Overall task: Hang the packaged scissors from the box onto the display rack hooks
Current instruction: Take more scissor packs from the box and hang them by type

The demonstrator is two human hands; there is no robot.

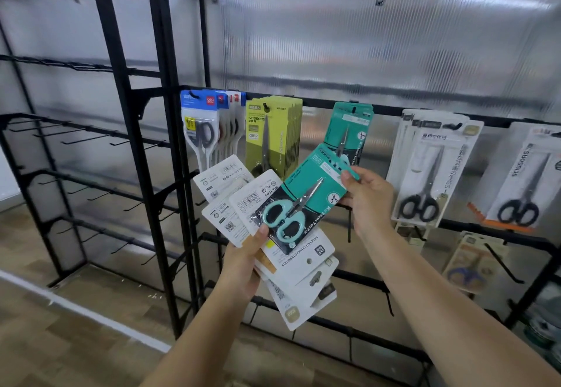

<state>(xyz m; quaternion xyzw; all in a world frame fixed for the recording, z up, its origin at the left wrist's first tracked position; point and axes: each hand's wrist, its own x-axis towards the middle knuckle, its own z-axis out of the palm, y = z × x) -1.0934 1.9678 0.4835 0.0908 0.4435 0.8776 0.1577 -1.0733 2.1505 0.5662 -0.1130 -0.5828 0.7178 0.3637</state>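
Note:
My left hand (243,260) grips a fanned stack of scissors packages (291,268), most showing white backs. On top lies a teal package with teal-handled scissors (303,195). My right hand (368,197) pinches that teal package at its upper right corner. Right behind it, matching teal packages (349,128) hang on a hook of the black display rack (321,103). The box is out of view.
Blue packs (200,125), green packs (273,131) and white packs of black scissors (431,168), (525,174) hang along the same rail. More packs (470,262) hang lower right. Bare hooks (91,137) fill the left rack. Wood floor lies below.

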